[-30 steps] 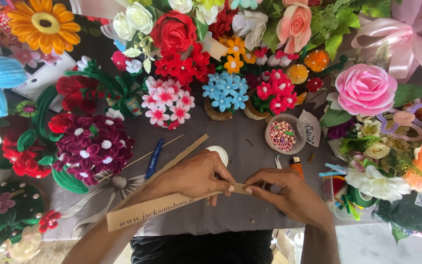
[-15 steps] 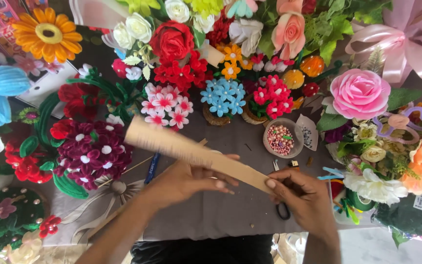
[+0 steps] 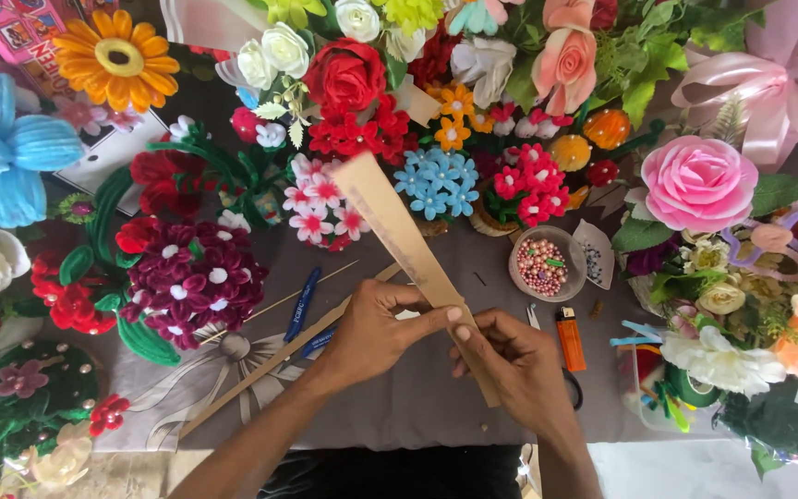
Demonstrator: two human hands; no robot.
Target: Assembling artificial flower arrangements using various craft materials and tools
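You are pinching the cardboard strip (image 3: 399, 231) with both your left hand (image 3: 376, 328) and right hand (image 3: 510, 365). Its long axis is running from five o'clock toward eleven o'clock. Your left hand is sitting nearer the free upper end.

Surface (image 3: 436, 407): grey cloth covering, ringed with craft flower bouquets; lying on it: blue pen (image 3: 302, 304), thin wooden skewer (image 3: 279, 301), long wooden stick (image 3: 279, 356). Also a clear cup of pink beads (image 3: 541, 264); an orange lighter (image 3: 571, 338) just beside it; a dark red bouquet (image 3: 191, 277) at left.

Tan paper strip (image 3: 399, 236), orange lighter (image 3: 570, 339), blue pen (image 3: 302, 305), pink rose (image 3: 697, 183), grey tablecloth (image 3: 417, 407)
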